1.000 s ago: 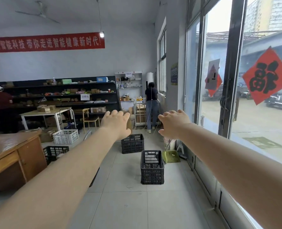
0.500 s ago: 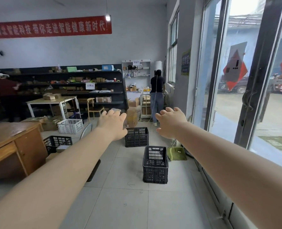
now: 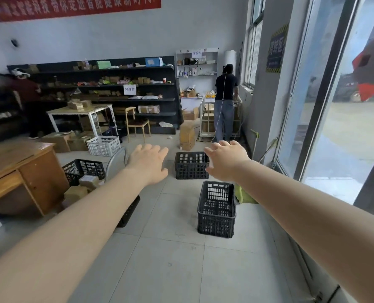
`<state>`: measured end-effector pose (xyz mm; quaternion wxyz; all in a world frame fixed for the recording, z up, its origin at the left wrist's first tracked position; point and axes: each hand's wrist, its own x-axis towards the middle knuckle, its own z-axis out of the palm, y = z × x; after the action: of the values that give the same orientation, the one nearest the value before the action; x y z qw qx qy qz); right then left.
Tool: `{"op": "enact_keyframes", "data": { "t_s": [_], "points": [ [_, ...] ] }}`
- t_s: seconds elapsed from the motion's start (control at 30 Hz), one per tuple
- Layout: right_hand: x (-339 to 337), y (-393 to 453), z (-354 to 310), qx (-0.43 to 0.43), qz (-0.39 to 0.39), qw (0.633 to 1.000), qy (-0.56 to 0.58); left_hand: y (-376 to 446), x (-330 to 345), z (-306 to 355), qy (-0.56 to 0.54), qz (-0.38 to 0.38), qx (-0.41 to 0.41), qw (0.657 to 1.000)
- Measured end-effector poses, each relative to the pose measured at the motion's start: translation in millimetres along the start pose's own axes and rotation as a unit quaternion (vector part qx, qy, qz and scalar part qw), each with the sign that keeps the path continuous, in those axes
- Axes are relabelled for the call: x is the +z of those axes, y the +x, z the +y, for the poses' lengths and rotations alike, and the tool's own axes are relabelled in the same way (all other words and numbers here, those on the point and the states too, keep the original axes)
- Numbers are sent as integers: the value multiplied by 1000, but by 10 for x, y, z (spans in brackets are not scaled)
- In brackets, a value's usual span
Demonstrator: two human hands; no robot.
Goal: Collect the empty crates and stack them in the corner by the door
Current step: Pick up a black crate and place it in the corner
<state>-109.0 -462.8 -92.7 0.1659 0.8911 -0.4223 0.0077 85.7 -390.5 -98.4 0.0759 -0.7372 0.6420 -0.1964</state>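
Your left hand [image 3: 148,164] and right hand [image 3: 226,159] reach forward, fingers relaxed and spread, each grip holding nothing. Two black crates stand on the floor [image 3: 170,259] ahead: the near crate [image 3: 216,209] by the glass door [image 3: 335,119], the far crate [image 3: 191,165] between your hands.

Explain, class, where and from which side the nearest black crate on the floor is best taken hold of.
Probably from above, by the top rim of the nearest black crate: it stands upright, open and empty. The left hand and right hand, both open, could each take one opposite long side.
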Motion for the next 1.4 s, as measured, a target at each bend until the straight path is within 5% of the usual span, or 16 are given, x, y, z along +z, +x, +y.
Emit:
{"op": "enact_keyframes", "data": {
  "t_s": [0.53,1.1,1.4],
  "points": [
    [1139,2595,242,32,-58,997,33,2534,1272,-640,-44,-5,67,997],
    [1951,5865,1295,32,-15,999,38,5648,2164,-1396,-41,-37,51,997],
    [2487,7239,1553,77,-67,994,37,7179,2880,-1806,-63,-39,81,994]
  ]
}}
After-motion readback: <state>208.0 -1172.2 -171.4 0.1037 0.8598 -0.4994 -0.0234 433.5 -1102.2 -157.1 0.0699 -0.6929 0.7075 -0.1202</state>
